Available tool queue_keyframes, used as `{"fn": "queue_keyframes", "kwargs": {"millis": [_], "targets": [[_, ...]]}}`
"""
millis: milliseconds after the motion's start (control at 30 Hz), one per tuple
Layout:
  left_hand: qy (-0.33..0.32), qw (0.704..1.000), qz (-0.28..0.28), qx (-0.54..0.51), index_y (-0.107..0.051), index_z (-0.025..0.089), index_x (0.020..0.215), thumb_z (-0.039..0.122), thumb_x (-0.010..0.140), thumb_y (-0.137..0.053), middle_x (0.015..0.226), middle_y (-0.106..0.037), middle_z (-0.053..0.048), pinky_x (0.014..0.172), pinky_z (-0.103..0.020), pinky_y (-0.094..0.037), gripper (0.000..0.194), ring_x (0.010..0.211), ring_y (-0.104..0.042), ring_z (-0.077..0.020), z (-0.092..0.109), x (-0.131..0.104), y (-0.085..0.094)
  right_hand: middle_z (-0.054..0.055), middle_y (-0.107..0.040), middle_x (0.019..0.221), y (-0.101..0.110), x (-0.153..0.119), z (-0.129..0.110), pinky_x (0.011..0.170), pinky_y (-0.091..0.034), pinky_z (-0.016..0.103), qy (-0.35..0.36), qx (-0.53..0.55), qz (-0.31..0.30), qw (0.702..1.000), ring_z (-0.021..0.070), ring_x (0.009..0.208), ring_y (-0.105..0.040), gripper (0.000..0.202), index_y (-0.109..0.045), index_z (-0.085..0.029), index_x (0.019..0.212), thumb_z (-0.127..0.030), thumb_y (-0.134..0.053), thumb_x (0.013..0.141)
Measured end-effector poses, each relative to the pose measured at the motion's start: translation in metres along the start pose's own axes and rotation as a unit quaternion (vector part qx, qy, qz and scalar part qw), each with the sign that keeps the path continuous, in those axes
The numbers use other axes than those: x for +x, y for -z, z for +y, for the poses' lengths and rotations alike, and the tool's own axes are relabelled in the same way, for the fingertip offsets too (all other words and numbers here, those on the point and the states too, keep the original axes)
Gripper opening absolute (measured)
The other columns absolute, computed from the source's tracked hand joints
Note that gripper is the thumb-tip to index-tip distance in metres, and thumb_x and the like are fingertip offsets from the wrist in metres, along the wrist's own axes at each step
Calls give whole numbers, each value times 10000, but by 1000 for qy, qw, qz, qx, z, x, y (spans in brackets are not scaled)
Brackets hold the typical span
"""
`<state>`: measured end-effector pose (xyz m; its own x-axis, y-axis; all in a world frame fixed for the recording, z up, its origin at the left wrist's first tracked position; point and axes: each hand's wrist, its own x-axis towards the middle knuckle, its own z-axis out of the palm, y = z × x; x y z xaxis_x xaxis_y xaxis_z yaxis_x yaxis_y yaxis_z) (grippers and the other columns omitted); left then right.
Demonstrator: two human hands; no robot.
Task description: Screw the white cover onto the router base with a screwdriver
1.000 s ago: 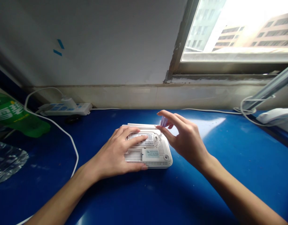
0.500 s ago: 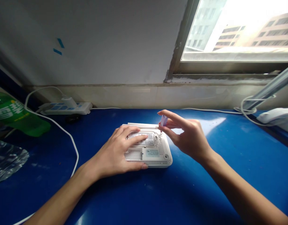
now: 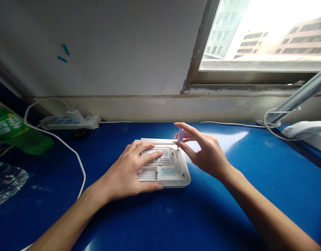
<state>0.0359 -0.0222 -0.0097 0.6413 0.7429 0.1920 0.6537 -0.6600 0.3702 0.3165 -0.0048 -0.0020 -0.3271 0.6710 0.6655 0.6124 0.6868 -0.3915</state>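
A white router (image 3: 173, 179) lies with its underside up on the blue table; vent holes and printed labels show on it. My left hand (image 3: 133, 167) is spread over its left part and grips it, thumb along the near edge and fingers across the top. Between the thumb and fingers of my right hand (image 3: 207, 153) is a small screwdriver with a translucent purple handle (image 3: 180, 134). It stands nearly upright, its tip at the round screw hole (image 3: 177, 150) in the far right corner. Whether the tip sits on a screw is too small to see.
At the back left, a white power strip (image 3: 91, 122) has a plug in it and a white cable (image 3: 78, 157) running forward. A green bottle (image 3: 27, 139) and a clear plastic bottle (image 3: 7, 181) lie at left. On the right stands a metal lamp arm (image 3: 298, 96) with a wrapped cable.
The whole view has shifted slightly. Both hands keep their places on the router, and the screwdriver remains at the same corner hole, its handle now looking a little more upright.
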Motion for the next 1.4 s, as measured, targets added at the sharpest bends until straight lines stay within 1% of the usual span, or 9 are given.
{"fn": "queue_keyframes", "kwargs": {"millis": [67, 167, 267, 600, 800, 1000, 1067, 1267, 1400], "targets": [[1, 1000, 1, 0, -596, 365, 1522, 689, 822, -807, 1569, -520, -105, 1217, -630, -393, 800, 1444, -429, -392, 0, 0, 0, 78, -803, 1186, 1, 0, 0, 886, -657, 375, 7, 42, -25, 999, 226, 1001, -800, 472, -568, -256, 1484, -185, -641, 1022], [2, 1000, 8, -2, -601, 384, 1515, 687, 816, -811, 1567, -531, -95, 1209, -640, -399, 790, 1439, -435, -403, -1, 0, -1, 48, -814, 1066, 1, 1, -2, 885, -654, 359, -5, 76, -34, 996, 211, 959, -805, 449, -598, -254, 1450, -142, -606, 1016], [2, 1000, 13, -7, -609, 397, 1505, 682, 807, -822, 1563, -538, -87, 1205, -631, -410, 784, 1435, -444, -404, -2, -1, -1, 21, -812, 968, 1, 2, -4, 838, -653, 332, -10, 61, -20, 998, 204, 873, -811, 432, -644, -255, 1398, -131, -641, 984], [3, 1000, 7, -1, -600, 381, 1515, 697, 810, -812, 1567, -521, -98, 1215, -624, -389, 801, 1443, -426, -397, -2, -1, -2, 34, -835, 985, -5, 0, -11, 778, -677, 319, -7, 4, 23, 1000, 198, 752, -808, 409, -685, -218, 1370, -125, -679, 972], [-2, 1000, 10, 1, -577, 392, 1531, 687, 825, -806, 1570, -513, -93, 1211, -622, -394, 799, 1445, -418, -391, -3, -1, -2, 32, -832, 1016, -8, -2, -15, 776, -697, 328, -21, -7, 47, 999, 204, 793, -812, 421, -677, -238, 1369, -118, -676, 966], [0, 1000, 5, 9, -581, 382, 1529, 690, 815, -812, 1576, -499, -93, 1221, -613, -392, 811, 1451, -417, -383, -2, 0, -2, 25, -793, 1044, -8, -4, -9, 865, -705, 362, -61, 81, -8, 995, 196, 880, -800, 493, -589, -261, 1442, -150, -678, 971], [0, 1000, 6, 10, -587, 377, 1525, 674, 818, -819, 1570, -507, -96, 1213, -611, -404, 801, 1447, -428, -382, -2, 0, -2, 6, -792, 1001, -5, -2, -9, 876, -708, 370, -95, 135, 2, 986, 201, 863, -807, 514, -574, -281, 1437, -170, -714, 954], [1, 1000, 6, 14, -606, 367, 1511, 646, 815, -836, 1563, -526, -106, 1196, -628, -421, 785, 1432, -460, -395, 0, -1, -1, 22, -811, 933, 20, 8, 2, 849, -724, 432, -182, 223, 120, 950, 283, 854, -829, 579, -569, -277, 1393, -255, -835, 878], [5, 1000, 2, 17, -592, 374, 1523, 655, 820, -826, 1567, -523, -103, 1190, -622, -432, 793, 1431, -464, -392, 1, -1, 0, 30, -813, 900, 35, 3, 25, 785, -731, 407, -192, 202, 30, 960, 290, 829, -832, 572, -587, -262, 1387, -300, -839, 874]]}}
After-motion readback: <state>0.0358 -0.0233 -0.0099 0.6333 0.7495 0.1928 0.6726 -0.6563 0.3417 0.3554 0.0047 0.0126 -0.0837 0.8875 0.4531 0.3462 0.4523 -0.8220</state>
